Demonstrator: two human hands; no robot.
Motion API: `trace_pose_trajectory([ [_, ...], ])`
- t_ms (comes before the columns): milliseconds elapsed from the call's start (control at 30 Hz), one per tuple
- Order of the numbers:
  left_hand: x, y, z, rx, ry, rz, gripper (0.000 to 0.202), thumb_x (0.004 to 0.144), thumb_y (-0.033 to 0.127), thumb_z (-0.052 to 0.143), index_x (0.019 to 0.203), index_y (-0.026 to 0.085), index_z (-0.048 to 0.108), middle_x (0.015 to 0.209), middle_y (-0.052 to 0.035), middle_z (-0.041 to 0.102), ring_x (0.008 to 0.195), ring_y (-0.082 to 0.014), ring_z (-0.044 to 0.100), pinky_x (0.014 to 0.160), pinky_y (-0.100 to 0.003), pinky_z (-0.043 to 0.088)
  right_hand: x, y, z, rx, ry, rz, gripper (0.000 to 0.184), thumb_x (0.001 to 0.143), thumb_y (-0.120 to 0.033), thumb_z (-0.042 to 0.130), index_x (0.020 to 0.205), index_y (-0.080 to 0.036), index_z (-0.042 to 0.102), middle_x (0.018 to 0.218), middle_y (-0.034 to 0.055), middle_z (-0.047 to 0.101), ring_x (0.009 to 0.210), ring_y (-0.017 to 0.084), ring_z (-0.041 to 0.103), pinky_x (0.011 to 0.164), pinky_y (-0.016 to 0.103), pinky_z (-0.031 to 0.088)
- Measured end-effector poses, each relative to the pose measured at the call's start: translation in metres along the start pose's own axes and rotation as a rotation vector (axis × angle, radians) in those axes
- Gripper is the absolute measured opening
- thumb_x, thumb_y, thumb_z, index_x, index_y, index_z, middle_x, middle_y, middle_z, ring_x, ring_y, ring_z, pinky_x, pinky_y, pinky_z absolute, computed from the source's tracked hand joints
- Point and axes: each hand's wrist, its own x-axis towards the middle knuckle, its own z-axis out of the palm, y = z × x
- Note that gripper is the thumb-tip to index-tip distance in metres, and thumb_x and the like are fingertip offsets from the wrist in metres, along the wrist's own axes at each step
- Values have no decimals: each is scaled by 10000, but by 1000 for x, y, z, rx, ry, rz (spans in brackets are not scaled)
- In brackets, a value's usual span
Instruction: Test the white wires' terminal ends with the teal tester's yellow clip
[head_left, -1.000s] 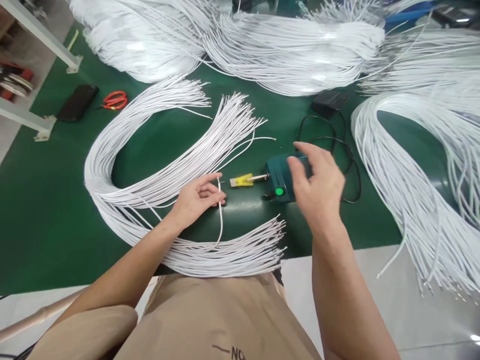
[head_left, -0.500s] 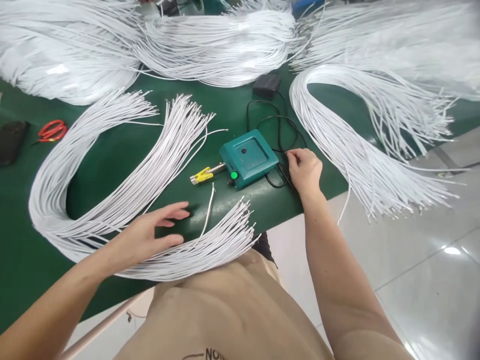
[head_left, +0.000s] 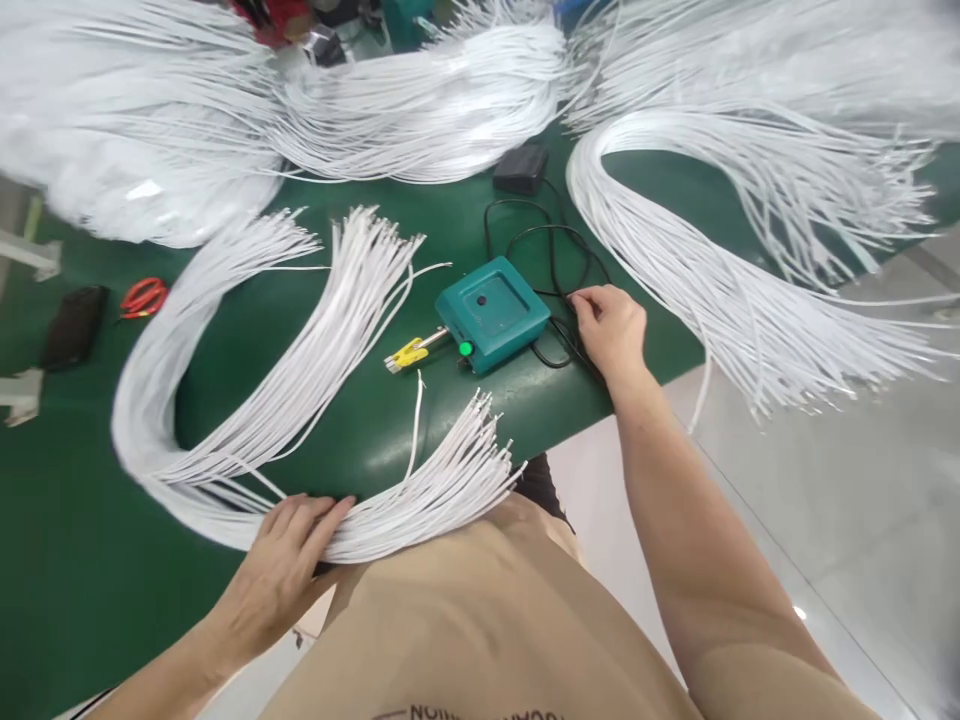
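Observation:
My left hand (head_left: 289, 555) lies flat with its fingers stretched on the near part of a looped bundle of white wires (head_left: 247, 400) at the table's front edge. One loose white wire (head_left: 415, 425) lies by itself between the bundle's ends. A small teal box (head_left: 493, 313) with a green button and a yellow-tipped probe (head_left: 407, 353) stands in the middle. My right hand (head_left: 611, 330) rests just right of the box, fingers curled at the black cable (head_left: 551, 250) that runs behind it.
Large heaps of white wires (head_left: 420, 110) cover the back of the green table (head_left: 67, 520), and another bundle (head_left: 720, 270) hangs over the right edge. Red snips (head_left: 142, 295) and a black case (head_left: 73, 325) lie at the left. A black adapter (head_left: 520, 166) sits behind the box.
My left hand let go of the single wire and dropped back to the bundle at the table's edge. My right hand moved from above the teal box to the cable on its right.

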Motion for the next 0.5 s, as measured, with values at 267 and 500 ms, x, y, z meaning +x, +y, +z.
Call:
trace_pose_trajectory([
  [267, 1, 4, -5, -131, -175, -42, 301, 761, 36, 460, 1012, 180, 543, 856, -56, 592, 762, -193, 551, 669, -320, 481, 6, 4, 2, -24, 11, -14, 240, 845, -329, 507, 793, -197, 702, 753, 71, 660, 751, 236, 593, 687, 347, 430],
  [500, 36, -19, -68, -541, -51, -278, 177, 881, 191, 438, 868, 192, 615, 858, -45, 644, 776, -157, 603, 686, -257, 482, 7, 1, -2, -26, -8, 1, 238, 842, -326, 506, 769, -196, 691, 771, 102, 670, 744, 246, 581, 677, 366, 422],
])
